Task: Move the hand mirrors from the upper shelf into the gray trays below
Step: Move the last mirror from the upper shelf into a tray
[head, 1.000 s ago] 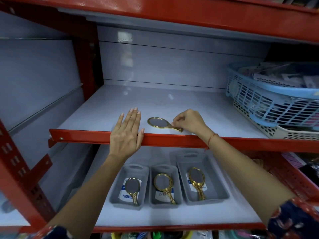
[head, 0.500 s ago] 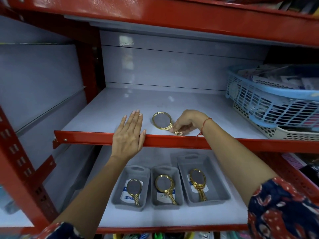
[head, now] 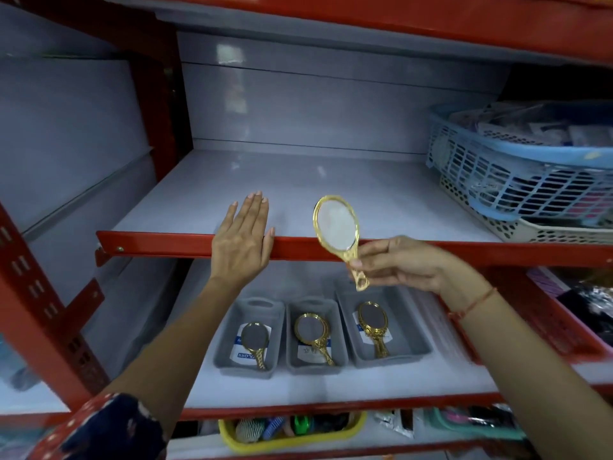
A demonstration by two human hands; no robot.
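My right hand (head: 399,264) grips a gold-framed hand mirror (head: 337,226) by its handle, holding it upright in the air in front of the upper shelf's red front edge (head: 159,243). My left hand (head: 241,244) rests flat, fingers together, on that edge and holds nothing. On the lower shelf stand three gray trays side by side: the left tray (head: 221,346), the middle tray (head: 291,353) and the right tray (head: 409,327). Each holds one gold mirror: left (head: 253,340), middle (head: 311,332), right (head: 373,322).
A blue slatted basket (head: 504,167) stacked on a beige one (head: 537,227) fills the upper shelf's right end. Red uprights (head: 39,310) frame the left side. A yellow bin (head: 292,438) of small items sits on the shelf below the trays. Packaged goods (head: 583,303) lie at right.
My right hand has lifted the mirror off the upper shelf and pulled it out past the front edge, now upright. My left hand stays on the edge.
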